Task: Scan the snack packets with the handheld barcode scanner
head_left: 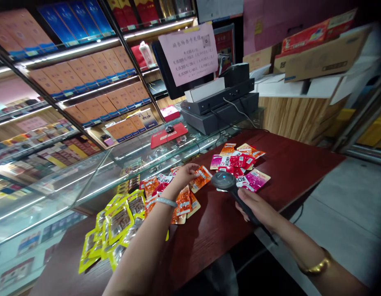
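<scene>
My left hand [186,174], with a pale bangle at its wrist, pinches the edge of an orange snack packet [202,180] over the dark red tabletop. In my right hand [257,205] is a black barcode scanner [225,181], its fingers wrapped round the handle. The scanner head points toward the packets and hides part of them. Beyond it lies a pile of red, orange and purple snack packets [238,160], with a purple packet [257,179] at its near side. More orange packets [183,200] lie beneath and beside my left hand. Yellow-edged snack packets [119,221] are heaped farther left.
A glass display counter [105,164] borders the table on the left. Behind stand a monitor with a pink paper sign [188,53] and a black cash drawer [208,117]. A red mat [174,133] carries a mouse. Cardboard boxes [319,61] are stacked back right.
</scene>
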### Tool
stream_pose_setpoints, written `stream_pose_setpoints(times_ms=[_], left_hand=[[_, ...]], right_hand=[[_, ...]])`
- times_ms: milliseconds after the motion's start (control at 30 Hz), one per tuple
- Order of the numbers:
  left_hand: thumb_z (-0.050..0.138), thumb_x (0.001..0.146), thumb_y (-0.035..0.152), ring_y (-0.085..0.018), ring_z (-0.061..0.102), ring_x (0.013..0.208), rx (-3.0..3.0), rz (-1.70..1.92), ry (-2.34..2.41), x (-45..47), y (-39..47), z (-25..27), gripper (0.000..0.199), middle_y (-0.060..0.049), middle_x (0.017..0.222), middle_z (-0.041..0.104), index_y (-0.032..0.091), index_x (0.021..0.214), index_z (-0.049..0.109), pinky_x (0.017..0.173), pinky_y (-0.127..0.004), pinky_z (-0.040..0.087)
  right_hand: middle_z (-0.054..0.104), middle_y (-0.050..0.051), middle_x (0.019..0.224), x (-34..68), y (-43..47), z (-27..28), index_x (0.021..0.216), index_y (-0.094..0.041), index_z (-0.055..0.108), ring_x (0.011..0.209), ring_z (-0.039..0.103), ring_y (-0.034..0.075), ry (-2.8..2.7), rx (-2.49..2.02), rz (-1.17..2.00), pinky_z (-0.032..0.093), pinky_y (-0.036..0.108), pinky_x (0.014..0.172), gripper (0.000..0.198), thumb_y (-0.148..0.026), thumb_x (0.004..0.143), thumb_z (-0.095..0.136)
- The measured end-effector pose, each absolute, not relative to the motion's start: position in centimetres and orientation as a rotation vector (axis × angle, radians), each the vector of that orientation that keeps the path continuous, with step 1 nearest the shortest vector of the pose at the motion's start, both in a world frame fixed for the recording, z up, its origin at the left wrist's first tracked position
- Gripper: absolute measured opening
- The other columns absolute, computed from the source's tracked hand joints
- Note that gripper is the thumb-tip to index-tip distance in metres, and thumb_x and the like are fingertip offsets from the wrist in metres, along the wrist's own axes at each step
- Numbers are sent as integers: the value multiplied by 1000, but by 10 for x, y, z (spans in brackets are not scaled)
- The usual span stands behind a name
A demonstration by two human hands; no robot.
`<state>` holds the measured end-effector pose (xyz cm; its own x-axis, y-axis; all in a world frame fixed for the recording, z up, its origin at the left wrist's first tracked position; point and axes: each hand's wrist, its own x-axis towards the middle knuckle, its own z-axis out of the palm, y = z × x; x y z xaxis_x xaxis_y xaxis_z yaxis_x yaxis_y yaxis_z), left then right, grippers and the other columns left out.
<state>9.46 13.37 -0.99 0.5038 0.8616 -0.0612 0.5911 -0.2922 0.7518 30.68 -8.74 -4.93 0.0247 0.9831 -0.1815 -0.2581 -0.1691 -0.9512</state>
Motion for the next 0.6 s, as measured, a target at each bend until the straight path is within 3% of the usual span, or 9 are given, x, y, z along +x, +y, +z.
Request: stream_pose_setpoints(times_ms=[200, 467, 533, 600], left_hand=[[84, 64, 40, -13, 62, 59, 1521, 788, 1120, 113, 134, -11, 38, -1, 68, 69, 15, 87, 68, 60, -25, 49], [86, 63, 31, -10, 58, 53, 1460, 833, 1148, 136, 131, -12, 31, 0, 61, 66, 13, 83, 70, 54, -21, 45], [86, 64, 29, -10, 59, 54, 1391, 835, 1103, 149, 127, -12, 33, -1, 64, 66, 12, 87, 70, 55, -22, 47], [85, 67, 28, -12, 64, 62, 1290, 837, 974, 163, 123, -8, 44, -3, 76, 71, 13, 104, 68, 63, -25, 52]], right_hand=[[50, -8, 55, 308, -88, -51, 82, -23, 45, 41, 41, 7, -946, -1174, 1419, 36, 20, 42, 59, -81, 78, 55], [48, -9, 53, 309, -92, -47, 86, -22, 48, 41, 39, 7, -1000, -1156, 1438, 35, 19, 42, 59, -81, 79, 55], [48, -8, 54, 311, -91, -49, 83, -22, 47, 40, 39, 6, -991, -1160, 1432, 34, 19, 41, 60, -81, 79, 54], [50, -8, 55, 313, -90, -51, 80, -22, 45, 39, 40, 6, -979, -1163, 1424, 35, 19, 41, 60, -82, 78, 55]])
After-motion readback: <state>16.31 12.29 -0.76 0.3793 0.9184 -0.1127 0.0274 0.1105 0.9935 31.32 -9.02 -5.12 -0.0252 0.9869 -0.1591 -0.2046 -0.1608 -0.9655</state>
